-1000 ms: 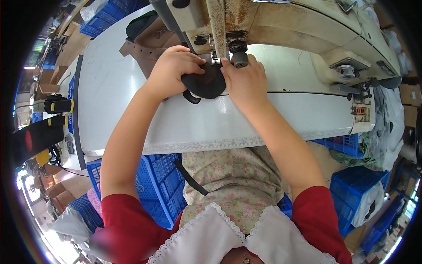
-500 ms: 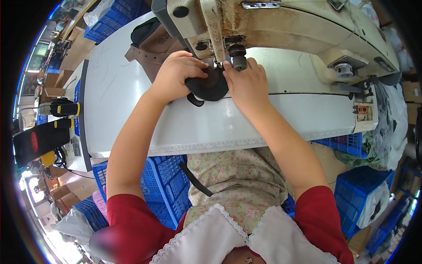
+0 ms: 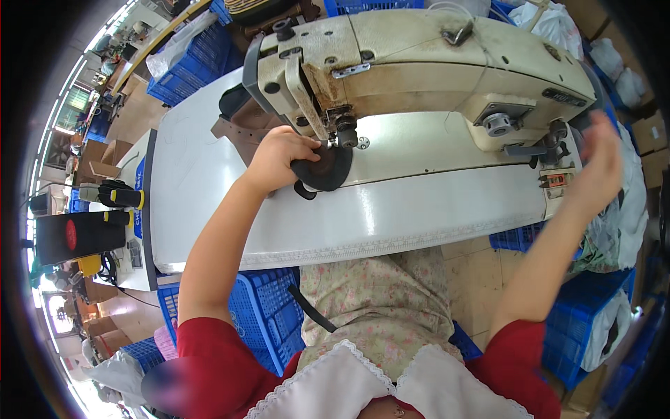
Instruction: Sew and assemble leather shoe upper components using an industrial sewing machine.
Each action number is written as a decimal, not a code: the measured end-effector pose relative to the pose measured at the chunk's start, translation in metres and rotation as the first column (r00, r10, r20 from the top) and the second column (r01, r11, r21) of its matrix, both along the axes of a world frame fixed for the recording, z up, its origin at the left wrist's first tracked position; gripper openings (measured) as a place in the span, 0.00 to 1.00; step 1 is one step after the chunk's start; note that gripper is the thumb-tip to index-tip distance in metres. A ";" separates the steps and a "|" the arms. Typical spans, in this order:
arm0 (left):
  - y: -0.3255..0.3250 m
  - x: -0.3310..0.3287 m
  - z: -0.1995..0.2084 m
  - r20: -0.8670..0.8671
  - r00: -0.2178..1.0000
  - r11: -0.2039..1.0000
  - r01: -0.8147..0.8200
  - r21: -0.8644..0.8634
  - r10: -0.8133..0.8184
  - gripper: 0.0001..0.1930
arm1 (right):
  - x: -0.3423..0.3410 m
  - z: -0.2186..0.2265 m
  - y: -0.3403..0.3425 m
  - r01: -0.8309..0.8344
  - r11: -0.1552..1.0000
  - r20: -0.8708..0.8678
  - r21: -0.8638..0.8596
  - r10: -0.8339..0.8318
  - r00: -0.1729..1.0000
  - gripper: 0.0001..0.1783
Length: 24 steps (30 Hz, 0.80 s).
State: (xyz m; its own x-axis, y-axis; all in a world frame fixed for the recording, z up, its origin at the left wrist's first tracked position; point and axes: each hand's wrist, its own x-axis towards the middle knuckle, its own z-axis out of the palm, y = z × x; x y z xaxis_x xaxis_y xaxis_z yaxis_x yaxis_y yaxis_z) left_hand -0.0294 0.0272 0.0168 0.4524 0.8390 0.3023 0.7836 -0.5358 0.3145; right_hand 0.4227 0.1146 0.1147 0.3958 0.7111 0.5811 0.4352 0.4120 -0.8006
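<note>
Under sewing machine (image 3: 412,87): dark curved piece (image 3: 333,173), partly hidden, left hand (image 3: 283,158) holding it; right hand (image 3: 601,158) blurred, grip unclear.

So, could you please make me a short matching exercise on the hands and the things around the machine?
1. left hand
2. right hand
3. brown piece
4. sewing machine

A. cream-coloured, with rusty stains
B. fingers touching the dark rounded piece
C. blurred, raised near the machine's right end
D. lying on the white tabletop, small holes along its edge

Pairs: 1-B, 2-C, 3-D, 4-A
</note>
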 end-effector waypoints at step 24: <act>0.005 0.000 -0.010 -0.043 0.999 0.999 -0.012 -0.037 0.011 0.18 | 0.112 -0.041 0.130 0.253 0.965 0.307 0.073 -0.263 0.915 0.27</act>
State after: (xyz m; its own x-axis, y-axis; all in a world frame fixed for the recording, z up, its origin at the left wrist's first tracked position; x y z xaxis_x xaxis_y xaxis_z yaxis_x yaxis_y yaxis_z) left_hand -0.0297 0.0321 0.0066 0.4545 0.8547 0.2510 0.8029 -0.5151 0.3000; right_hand 0.5349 0.2445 0.0733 0.3592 0.5880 0.7247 0.7546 0.2740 -0.5963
